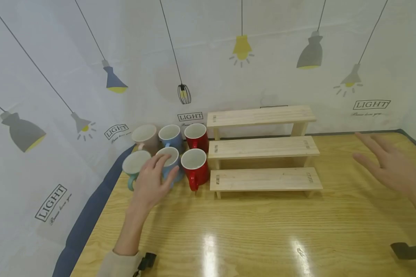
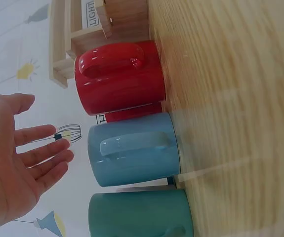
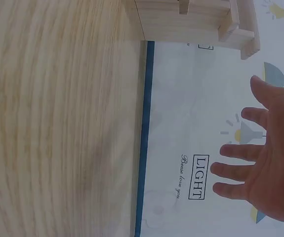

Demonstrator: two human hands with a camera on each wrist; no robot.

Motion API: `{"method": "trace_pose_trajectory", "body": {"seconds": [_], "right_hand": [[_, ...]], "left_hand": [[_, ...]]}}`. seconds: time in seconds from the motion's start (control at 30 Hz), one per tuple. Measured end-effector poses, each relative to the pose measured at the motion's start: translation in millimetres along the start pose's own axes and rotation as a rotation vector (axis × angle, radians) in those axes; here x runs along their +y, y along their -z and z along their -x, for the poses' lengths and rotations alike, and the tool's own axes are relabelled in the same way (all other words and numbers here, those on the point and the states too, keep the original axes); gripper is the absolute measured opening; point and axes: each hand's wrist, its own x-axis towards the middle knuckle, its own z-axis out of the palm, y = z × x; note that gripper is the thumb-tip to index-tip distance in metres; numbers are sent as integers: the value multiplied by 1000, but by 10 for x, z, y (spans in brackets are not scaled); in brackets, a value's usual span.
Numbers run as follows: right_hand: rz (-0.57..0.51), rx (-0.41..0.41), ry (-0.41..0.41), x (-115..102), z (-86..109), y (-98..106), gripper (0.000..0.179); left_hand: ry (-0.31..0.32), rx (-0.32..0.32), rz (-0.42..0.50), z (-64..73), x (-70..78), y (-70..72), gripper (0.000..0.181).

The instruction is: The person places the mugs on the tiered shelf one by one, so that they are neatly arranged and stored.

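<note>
My left hand (image 1: 151,184) hovers over the front blue mug (image 2: 132,158), with fingers extended above its rim and nothing held. In the left wrist view that hand (image 2: 18,163) appears apart from the mugs, palm showing. On one side of the blue mug stands a front red mug (image 1: 202,172), on the other a green mug (image 1: 134,164); handles of all three face the near edge. Behind them are a pale pink mug (image 1: 146,136), another blue mug (image 1: 173,136) and another red mug (image 1: 198,136). My right hand (image 1: 393,165) is raised over the table's right side, fingers spread, holding nothing.
A three-step wooden stand (image 1: 263,148) sits right of the mugs, close to the front red one. The wooden table (image 1: 249,231) has a dark blue edge (image 1: 90,215) along the left and back. A white cloth (image 1: 215,73) with printed lamps hangs behind.
</note>
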Motion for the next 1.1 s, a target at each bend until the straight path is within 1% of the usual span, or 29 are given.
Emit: {"method": "trace_pose_trajectory", "body": {"seconds": [0.1, 0.23, 0.43, 0.6, 0.67, 0.73, 0.83, 1.0, 1.1], "right_hand": [[-34, -7, 16, -33, -5, -24, 66], [-96, -23, 32, -82, -6, -67, 66], [-112, -53, 57, -176, -14, -133, 68], [-164, -106, 60, -262, -32, -202, 68], [-200, -146, 63, -290, -36, -230, 68], [-224, -171, 63, -325, -36, -260, 66], [-250, -202, 86, -375, -36, -309, 62], [-289, -222, 99, -447, -39, -388, 57], [-298, -240, 111, -471, -52, -431, 56]], "left_hand": [[4, -19, 47, 16, 45, -10, 47], [33, -60, 103, 43, 107, -46, 44], [108, -157, 188, 68, 189, -109, 39], [128, -190, 279, 67, 210, -179, 29], [141, -204, 316, 69, 207, -212, 27], [165, -228, 356, 67, 207, -242, 26], [214, -275, 404, 58, 203, -298, 25], [301, -348, 443, 44, 216, -349, 24], [331, -393, 470, 35, 221, -358, 25]]}}
